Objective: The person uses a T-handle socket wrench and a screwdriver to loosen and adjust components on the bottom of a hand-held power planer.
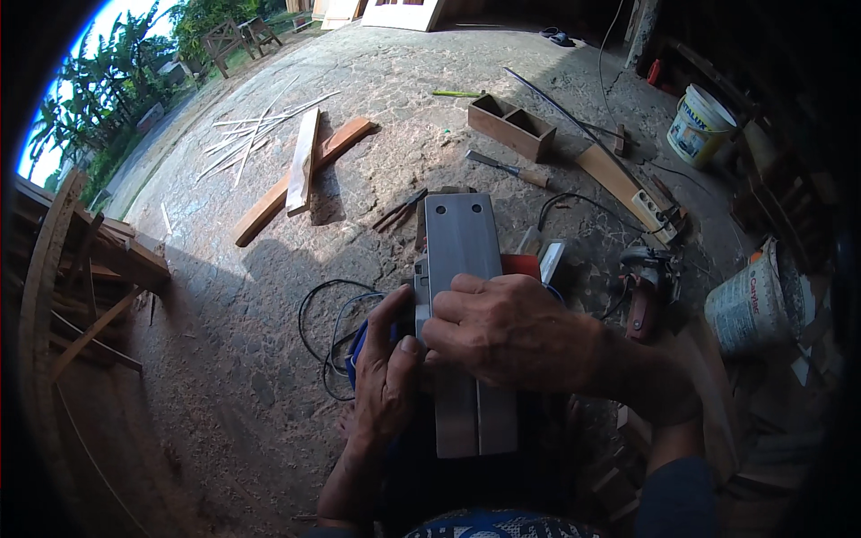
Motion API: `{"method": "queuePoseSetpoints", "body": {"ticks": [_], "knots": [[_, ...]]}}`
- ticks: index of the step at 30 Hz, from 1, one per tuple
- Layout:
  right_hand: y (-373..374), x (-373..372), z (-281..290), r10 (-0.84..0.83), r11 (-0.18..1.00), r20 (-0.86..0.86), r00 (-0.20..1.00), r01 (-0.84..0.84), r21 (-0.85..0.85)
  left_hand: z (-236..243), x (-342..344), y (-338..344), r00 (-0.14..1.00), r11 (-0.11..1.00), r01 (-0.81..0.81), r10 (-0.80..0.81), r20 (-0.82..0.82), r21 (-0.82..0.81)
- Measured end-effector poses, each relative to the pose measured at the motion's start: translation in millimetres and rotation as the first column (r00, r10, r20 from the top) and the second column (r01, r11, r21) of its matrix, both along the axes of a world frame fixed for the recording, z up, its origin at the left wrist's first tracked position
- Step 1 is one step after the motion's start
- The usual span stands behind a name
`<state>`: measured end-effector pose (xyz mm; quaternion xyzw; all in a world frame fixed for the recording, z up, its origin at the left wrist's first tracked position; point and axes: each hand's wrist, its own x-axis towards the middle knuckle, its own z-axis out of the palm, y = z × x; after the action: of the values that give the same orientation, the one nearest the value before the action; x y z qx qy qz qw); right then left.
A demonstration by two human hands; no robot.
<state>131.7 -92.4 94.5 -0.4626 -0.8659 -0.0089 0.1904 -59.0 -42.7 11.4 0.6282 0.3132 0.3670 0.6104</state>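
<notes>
An upturned power planer, with a long grey metal sole, two screw holes at its far end and blue and red parts beneath, is held in front of me. My left hand is closed against its left side, index finger and thumb by a small metal fitting. My right hand lies across the sole with curled fingers at that same left edge; whatever is between its fingertips is hidden. Just beyond are pliers and a chisel on the rough concrete floor.
Timber offcuts and thin strips lie ahead left, a wooden box ahead. At right are a circular saw, a power strip, cables and two buckets. A wooden structure stands at left; plants are outside.
</notes>
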Motion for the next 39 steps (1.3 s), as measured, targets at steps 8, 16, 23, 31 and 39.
{"method": "queuePoseSetpoints", "body": {"ticks": [8, 16, 23, 31, 39], "knots": [[-2.2, 10.0, 2.6, 0.011, 0.998, -0.081, 0.997, -0.015, -0.057, -7.0, -2.6, 2.5, 0.999, 1.0, 0.011, -0.01, -0.034, 0.024], [-5.0, -0.4, 1.5, -0.024, 0.999, -0.011, 1.0, 0.025, 0.039, -6.8, -1.4, 2.9, 1.0, 0.997, 0.012, -0.011, -0.019, 0.072], [5.2, 27.0, -2.7, -0.081, 0.982, -0.391, 0.917, 0.141, 0.125, -1.0, 6.4, -0.7, 1.0, 0.999, -0.028, 0.028, 0.012, 0.023], [-11.4, 137.3, -199.9, -0.688, 0.632, -0.677, 0.261, 0.674, -0.382, -9.9, 1.8, -4.4, 0.99, 0.988, -0.14, 0.141, -0.012, 0.059], [-73.3, 77.7, -382.9, -0.778, 0.59, -0.288, 0.558, 0.493, -0.639, -3.3, 19.9, -17.4, 0.977, 0.973, -0.209, 0.213, -0.027, 0.1]]}}
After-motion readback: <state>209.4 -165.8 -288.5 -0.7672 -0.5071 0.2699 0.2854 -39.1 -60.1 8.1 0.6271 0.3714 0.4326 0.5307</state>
